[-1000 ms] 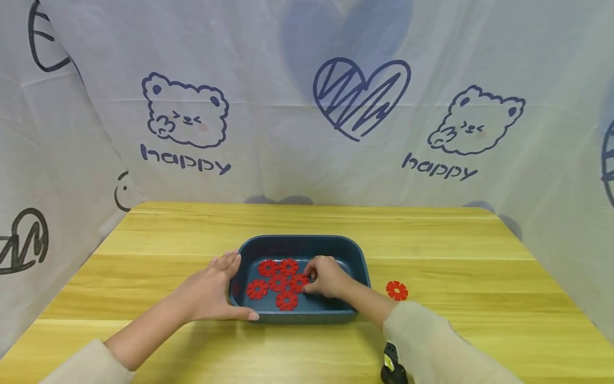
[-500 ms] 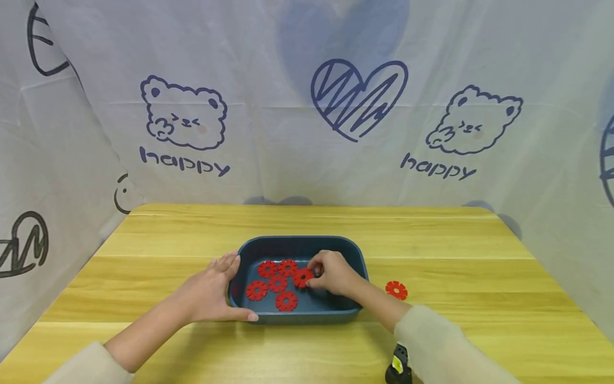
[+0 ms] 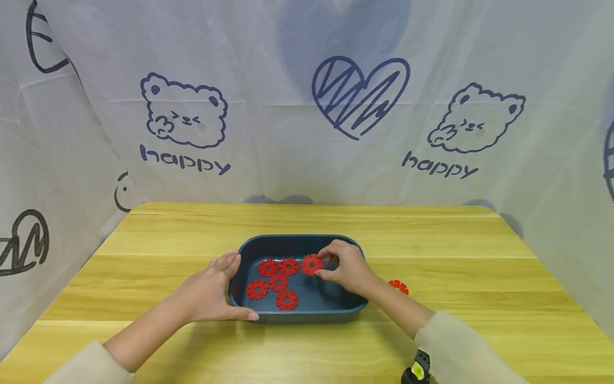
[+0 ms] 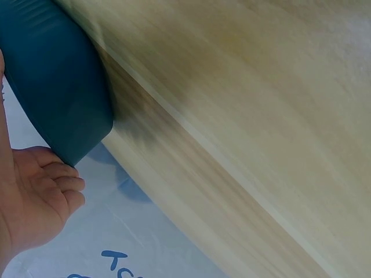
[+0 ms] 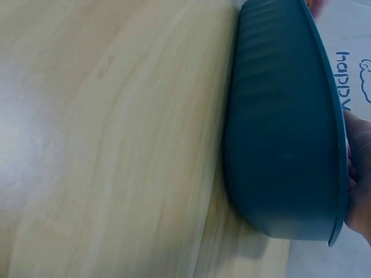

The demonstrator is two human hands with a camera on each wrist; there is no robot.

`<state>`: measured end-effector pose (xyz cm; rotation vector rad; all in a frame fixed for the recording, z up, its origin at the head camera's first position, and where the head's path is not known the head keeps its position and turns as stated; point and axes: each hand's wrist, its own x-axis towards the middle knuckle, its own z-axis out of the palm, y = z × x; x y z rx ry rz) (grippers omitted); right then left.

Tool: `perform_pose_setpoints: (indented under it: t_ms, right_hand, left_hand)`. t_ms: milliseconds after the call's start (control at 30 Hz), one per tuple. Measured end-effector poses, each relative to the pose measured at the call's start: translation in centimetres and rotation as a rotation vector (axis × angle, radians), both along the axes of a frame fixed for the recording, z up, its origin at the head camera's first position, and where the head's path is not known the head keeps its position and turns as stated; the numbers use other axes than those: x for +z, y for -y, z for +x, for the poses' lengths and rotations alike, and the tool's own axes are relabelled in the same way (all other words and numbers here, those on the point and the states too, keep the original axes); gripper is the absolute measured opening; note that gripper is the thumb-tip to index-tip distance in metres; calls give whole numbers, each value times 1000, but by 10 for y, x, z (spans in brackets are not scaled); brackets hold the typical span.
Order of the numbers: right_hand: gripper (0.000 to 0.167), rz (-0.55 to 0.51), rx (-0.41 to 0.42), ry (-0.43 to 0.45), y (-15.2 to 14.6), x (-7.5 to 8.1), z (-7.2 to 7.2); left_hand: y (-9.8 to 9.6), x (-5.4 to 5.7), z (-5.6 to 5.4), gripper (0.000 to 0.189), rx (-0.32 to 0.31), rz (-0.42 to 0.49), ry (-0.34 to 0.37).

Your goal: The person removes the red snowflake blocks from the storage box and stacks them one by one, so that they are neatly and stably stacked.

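A dark blue-green plastic basin (image 3: 312, 318) stands on the table, with several red notched snowflake discs (image 3: 287, 300) lying flat on its floor. My left hand (image 3: 211, 290) holds the basin's left end, thumb along the near rim and fingers at the left rim. In the left wrist view its fingers (image 4: 69, 184) are bent at the basin's edge. My right hand (image 3: 352, 269) pinches one red snowflake disc (image 3: 309, 266) by its right edge, over the basin's right half. In the right wrist view, the basin wall (image 5: 284, 127) hides the disc and most of that hand (image 5: 360, 174).
Another red disc (image 3: 398, 286) lies on the wooden table (image 3: 479, 298) right of the basin, partly behind the right forearm. A black device with a yellow patch (image 3: 417, 368) sits by the right sleeve. A white cloth (image 3: 268, 133) with drawings hangs behind the table.
The right hand has lifted the pinched disc from among the others and moved it up and to the right. The left hand and basin have stayed put.
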<state>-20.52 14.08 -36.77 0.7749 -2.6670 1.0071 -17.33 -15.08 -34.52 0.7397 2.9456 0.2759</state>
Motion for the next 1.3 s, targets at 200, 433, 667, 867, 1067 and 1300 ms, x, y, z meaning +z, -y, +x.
perform_pose_setpoints:
  t_ms: [200,433,667,867,1067,1300]
  right_hand:
    - [25,-37,-27,-33,-12,3,6]
    - [25,-69,-81,-91,-26,3,14]
    - [27,-62,-119,-206,-39,3,21]
    - [28,-87,-152,-277,-49,0,26]
    - [32,-111,-193,-371,-60,-5,30]
    - [35,-106,-224,-437,-71,-14,36]
  left_hand:
    - [-1,1,0,117,3,3,1]
    - [1,1,0,116,5,3,-1]
    - [1,1,0,115,-1,6,-6]
    - [2,2,0,116,-2,8,-7]
    - [1,1,-1,116,-1,8,-7]
    - [0,-2,2,118,7,8,7]
